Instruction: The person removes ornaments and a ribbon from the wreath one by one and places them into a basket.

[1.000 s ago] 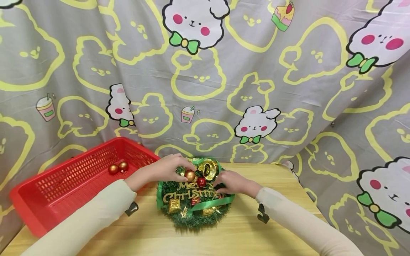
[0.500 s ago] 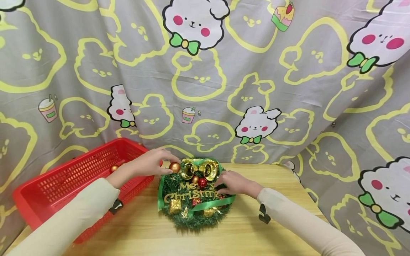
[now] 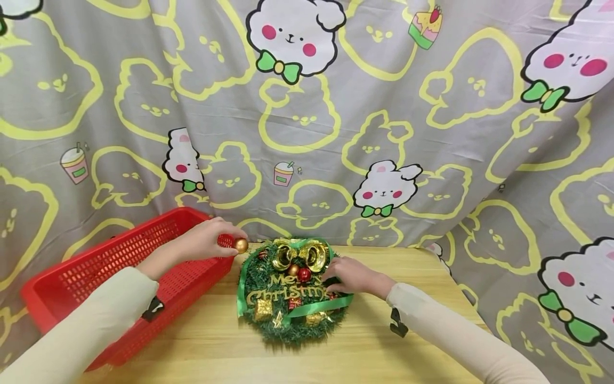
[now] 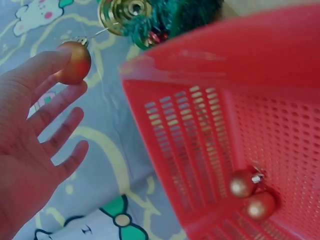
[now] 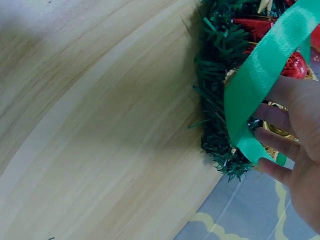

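My left hand pinches a shiny gold ball, fingertips likely suiting its curve. My right hand, fingers loose, probably steadies the round green tinsel wreath.

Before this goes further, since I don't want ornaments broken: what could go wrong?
The gold ball, held only by the fingertips of the left hand, might slip. It might also knock against the nearby red basket. Fingers of the right hand are at the green ribbon, so a pull might shift it.
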A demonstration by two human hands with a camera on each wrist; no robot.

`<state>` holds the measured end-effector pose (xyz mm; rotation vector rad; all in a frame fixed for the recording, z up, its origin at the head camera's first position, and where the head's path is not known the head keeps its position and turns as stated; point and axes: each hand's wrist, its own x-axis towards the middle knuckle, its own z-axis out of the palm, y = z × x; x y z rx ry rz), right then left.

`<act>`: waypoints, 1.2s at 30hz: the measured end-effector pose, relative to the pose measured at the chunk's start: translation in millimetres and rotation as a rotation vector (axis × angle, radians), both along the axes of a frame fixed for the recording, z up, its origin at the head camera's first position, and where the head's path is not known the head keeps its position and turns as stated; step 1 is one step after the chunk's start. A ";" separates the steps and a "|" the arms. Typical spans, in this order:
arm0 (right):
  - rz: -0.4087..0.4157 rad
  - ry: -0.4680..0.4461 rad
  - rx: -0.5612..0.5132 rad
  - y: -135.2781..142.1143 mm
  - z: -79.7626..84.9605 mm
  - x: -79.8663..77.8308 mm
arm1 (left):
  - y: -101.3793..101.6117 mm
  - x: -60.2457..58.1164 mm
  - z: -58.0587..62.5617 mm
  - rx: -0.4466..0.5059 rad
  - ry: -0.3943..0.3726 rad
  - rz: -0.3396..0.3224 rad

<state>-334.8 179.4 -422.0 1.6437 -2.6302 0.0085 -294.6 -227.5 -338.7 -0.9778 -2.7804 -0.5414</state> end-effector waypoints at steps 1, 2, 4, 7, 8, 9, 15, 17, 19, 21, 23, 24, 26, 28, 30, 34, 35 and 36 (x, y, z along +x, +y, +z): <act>-0.002 0.008 0.001 0.4 -0.9 -0.2 | -2.3 0.2 -0.3 0.000 0.003 0.004; -0.003 0.014 0.000 0.7 -1.6 -0.4 | -4.4 0.4 -0.5 -0.001 0.003 0.009; 0.000 0.037 0.000 0.9 -3.0 -0.3 | -8.2 0.6 -1.3 0.000 0.006 0.015; 0.015 0.073 -0.004 1.2 -4.3 -0.3 | -13.9 0.7 -3.6 -0.003 0.012 0.018; 0.020 0.083 -0.006 1.3 -4.4 -0.1 | -15.7 0.4 -4.6 -0.003 0.014 0.019; 0.024 0.090 -0.009 1.2 -4.3 0.3 | -17.4 0.0 -5.8 0.001 0.014 0.022; 0.036 0.117 -0.009 0.2 -3.2 0.9 | -29.4 -5.3 -12.1 0.018 0.005 0.054; 0.038 0.122 -0.004 0.0 -2.8 1.6 | -34.1 -6.6 -11.6 0.023 0.005 0.060; 0.038 0.126 -0.001 0.0 -2.8 2.0 | -38.9 -7.5 -9.6 0.028 0.004 0.061; 0.036 0.125 -0.003 -0.3 -2.7 2.0 | -43.1 -8.4 -6.6 0.031 0.002 0.057; 0.034 0.126 -0.006 -0.3 -2.8 1.5 | -47.6 -9.8 -4.2 0.034 -0.015 0.061; 0.032 0.126 -0.007 -0.1 -2.9 1.2 | -49.8 -10.8 -3.6 0.033 -0.023 0.064; 0.031 0.133 -0.008 0.2 -2.8 0.7 | -54.2 -13.0 -3.8 0.032 -0.038 0.078; 0.034 0.140 -0.005 0.6 -3.0 0.3 | -59.1 -15.2 -5.6 0.034 -0.049 0.092; 0.041 0.146 -0.006 0.8 -3.0 0.3 | -63.9 -16.6 -8.3 0.033 -0.053 0.116; 0.049 0.154 -0.002 0.8 -2.4 1.2 | -72.6 -17.4 -13.3 0.036 -0.067 0.164; 0.049 0.155 -0.001 1.2 -2.3 1.4 | -74.7 -17.8 -14.4 0.035 -0.073 0.175; 0.047 0.158 0.003 1.4 -1.9 1.9 | -76.7 -18.1 -15.3 0.033 -0.075 0.182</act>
